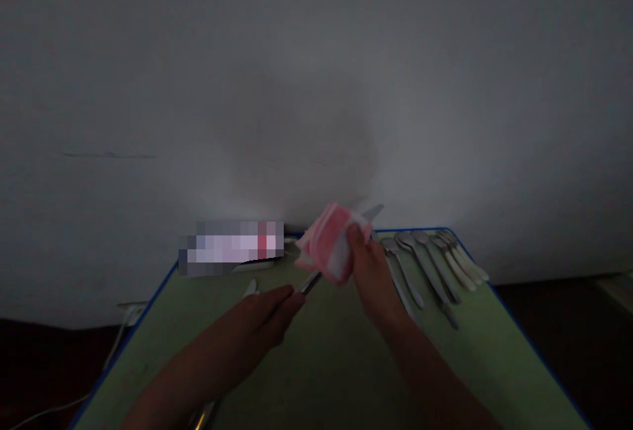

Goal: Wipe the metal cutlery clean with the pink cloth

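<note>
My left hand (277, 314) grips the handle of a table knife (310, 283), held at a slant above the table. A folded pink and white cloth (329, 242) is around the middle of the knife, and the blade's end sticks out past it at the upper right. My right hand (368, 268) is closed on the cloth, thumb on top. How its other fingers lie is hidden. Just right of that hand, spoons (420, 252) and white-handled forks (457, 265) lie side by side on the table.
The green table (336, 364) has a blue edge and stands against a grey wall (316, 87). At the back left lies a pixelated item (232, 248). Another metal utensil (251, 287) shows behind my left hand, and a shiny metal piece (202, 417) beneath my left forearm.
</note>
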Motion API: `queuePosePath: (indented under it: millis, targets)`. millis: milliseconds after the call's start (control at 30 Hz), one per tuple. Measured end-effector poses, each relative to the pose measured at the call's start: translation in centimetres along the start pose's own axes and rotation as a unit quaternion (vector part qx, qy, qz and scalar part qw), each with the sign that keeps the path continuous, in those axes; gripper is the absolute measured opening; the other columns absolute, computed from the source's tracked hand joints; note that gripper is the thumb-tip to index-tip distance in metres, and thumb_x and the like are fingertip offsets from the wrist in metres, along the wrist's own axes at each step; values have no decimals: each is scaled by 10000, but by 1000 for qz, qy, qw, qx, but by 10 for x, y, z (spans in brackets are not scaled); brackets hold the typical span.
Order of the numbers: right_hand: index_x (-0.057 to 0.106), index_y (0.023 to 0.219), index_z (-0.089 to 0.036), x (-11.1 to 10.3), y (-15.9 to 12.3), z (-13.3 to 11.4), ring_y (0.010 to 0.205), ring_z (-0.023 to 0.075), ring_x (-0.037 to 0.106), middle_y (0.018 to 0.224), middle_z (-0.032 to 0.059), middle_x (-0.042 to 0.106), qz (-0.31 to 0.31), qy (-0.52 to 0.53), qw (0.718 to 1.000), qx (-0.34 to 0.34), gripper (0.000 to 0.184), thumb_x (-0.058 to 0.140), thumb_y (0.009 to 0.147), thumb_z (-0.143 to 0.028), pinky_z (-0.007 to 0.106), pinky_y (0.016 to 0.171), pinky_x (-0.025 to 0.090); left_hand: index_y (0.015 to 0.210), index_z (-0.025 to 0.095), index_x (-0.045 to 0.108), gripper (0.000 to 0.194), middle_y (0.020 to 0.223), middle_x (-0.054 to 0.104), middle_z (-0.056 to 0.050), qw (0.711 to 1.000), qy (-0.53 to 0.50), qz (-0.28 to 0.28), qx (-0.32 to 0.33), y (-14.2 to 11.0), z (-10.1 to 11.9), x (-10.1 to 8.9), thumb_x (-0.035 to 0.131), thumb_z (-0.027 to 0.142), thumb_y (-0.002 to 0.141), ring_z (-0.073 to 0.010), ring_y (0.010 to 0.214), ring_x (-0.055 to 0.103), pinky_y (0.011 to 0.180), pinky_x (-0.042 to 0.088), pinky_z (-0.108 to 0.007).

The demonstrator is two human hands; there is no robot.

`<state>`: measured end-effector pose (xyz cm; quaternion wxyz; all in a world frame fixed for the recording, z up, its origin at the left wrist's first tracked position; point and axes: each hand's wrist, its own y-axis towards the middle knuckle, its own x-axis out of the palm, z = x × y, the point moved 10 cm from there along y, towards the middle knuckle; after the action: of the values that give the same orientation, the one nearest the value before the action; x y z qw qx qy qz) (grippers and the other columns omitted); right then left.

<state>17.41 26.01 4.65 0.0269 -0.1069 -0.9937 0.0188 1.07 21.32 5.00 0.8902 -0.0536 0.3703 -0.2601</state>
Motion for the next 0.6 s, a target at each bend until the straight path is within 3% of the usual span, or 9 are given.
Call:
queuePosePath:
  millis: [133, 200, 300, 467, 533, 600]
  targets:
    - [469, 590, -186, -50, 13, -12, 465, 99, 358, 499, -22, 430, 135, 45, 990, -23, 529, 430, 788, -676, 234, 441, 257, 721, 225, 587, 427, 620, 608, 2, 1000, 28, 6, 4, -11, 18, -10, 336, 538, 867, -161, 569, 563, 541, 410, -247]
    - [456, 583, -194, -56, 9, -15, 461, 102, 347, 492, -25, 416, 172, 48, 983, -30, 531, 415, 793, -681, 240, 440, 255, 699, 232, 585, 428, 617, 621, 1, 999, 39, 20, 15, -14, 25, -14, 331, 534, 865, -167, 572, 568, 543, 407, -252]
    - [403, 552, -204, -32, -7, -13, 445, 95, 305, 479, -27, 385, 149, 24, 988, -29, 541, 375, 815, -676, 242, 418, 229, 723, 234, 588, 398, 643, 644, -7, 997, 60, 50, 23, -12, 29, -15, 328, 495, 873, -172, 578, 573, 563, 410, -265]
    - [396, 541, -189, 35, -39, 2, 427, 76, 299, 472, -29, 374, 8, 10, 1000, 4, 542, 403, 810, -660, 218, 393, 202, 744, 225, 564, 326, 718, 660, -38, 989, 112, 78, 52, -2, 29, -11, 293, 339, 886, -188, 665, 598, 634, 426, -284]
    - [398, 539, -185, 43, -42, -2, 423, 69, 295, 470, -33, 368, -23, 8, 1000, -4, 533, 433, 802, -647, 210, 388, 191, 747, 221, 561, 314, 768, 670, -50, 987, 113, 89, 69, -3, 34, -12, 288, 304, 880, -190, 703, 605, 663, 433, -286]
    - [392, 534, -187, 33, -36, -11, 422, 67, 290, 464, -37, 357, -16, 9, 1000, -20, 529, 441, 802, -640, 208, 384, 184, 752, 221, 572, 336, 761, 667, -46, 987, 109, 95, 75, -6, 40, -13, 287, 335, 889, -184, 674, 595, 637, 433, -279]
